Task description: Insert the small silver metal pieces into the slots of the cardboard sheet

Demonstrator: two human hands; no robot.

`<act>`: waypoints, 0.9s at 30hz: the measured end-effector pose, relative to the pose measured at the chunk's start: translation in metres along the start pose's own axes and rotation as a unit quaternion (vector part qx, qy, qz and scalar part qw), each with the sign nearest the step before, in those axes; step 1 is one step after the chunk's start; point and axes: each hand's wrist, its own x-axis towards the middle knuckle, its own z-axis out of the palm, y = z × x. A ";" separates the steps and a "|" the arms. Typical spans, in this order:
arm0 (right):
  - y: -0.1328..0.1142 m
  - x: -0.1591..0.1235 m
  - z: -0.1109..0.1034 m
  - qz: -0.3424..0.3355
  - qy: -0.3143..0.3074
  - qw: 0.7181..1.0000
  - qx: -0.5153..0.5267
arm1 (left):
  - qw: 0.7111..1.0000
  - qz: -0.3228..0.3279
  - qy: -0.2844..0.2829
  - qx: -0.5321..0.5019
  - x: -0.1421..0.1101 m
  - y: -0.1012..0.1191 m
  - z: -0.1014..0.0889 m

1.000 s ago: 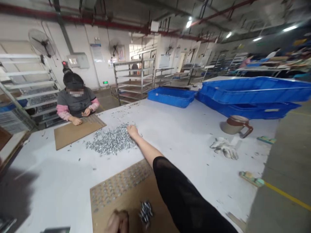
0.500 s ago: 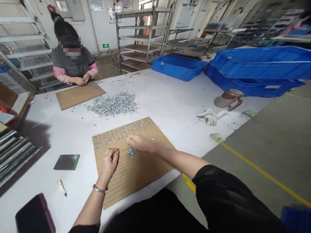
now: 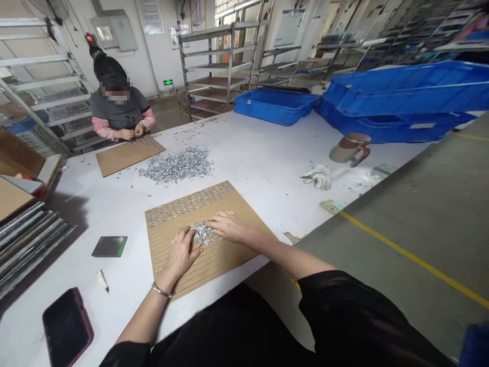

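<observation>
A brown perforated board (image 3: pixel 225 255) lies on the white table (image 3: pixel 267 158) in front of me. Its far rows hold small silver metal parts. A small heap of the same silver parts (image 3: pixel 201 233) rests on the board between my hands. My left hand (image 3: pixel 182 252) lies flat on the board, fingers touching the heap's left side. From the right, my right hand (image 3: pixel 228 226) touches the heap with spread fingers. A big pile of silver parts (image 3: pixel 176 165) lies farther back on the table.
A co-worker (image 3: pixel 116 109) sits at the far left with a second brown board (image 3: pixel 124 155). Blue bins (image 3: pixel 397 97), a mug (image 3: pixel 349 148) and gloves (image 3: pixel 317 177) are at the right. A phone (image 3: pixel 66 326) and a dark square pad (image 3: pixel 110 246) lie near left. The table edge is by my right arm.
My right hand came back from the big pile and dropped parts on the board. Both hands now lie spread on the small heap; the left fist has opened.
</observation>
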 end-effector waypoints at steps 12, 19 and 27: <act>0.064 -0.049 -0.038 0.231 0.080 0.969 0.036 | 0.998 0.015 0.025 -0.057 0.033 0.001 0.008; 0.057 -0.028 -0.026 0.255 0.040 0.965 0.039 | 0.992 -0.059 0.070 -0.083 0.026 -0.022 -0.019; 0.059 -0.016 -0.032 0.258 -0.002 0.966 0.011 | 0.981 -0.099 0.072 -0.148 0.004 -0.029 -0.021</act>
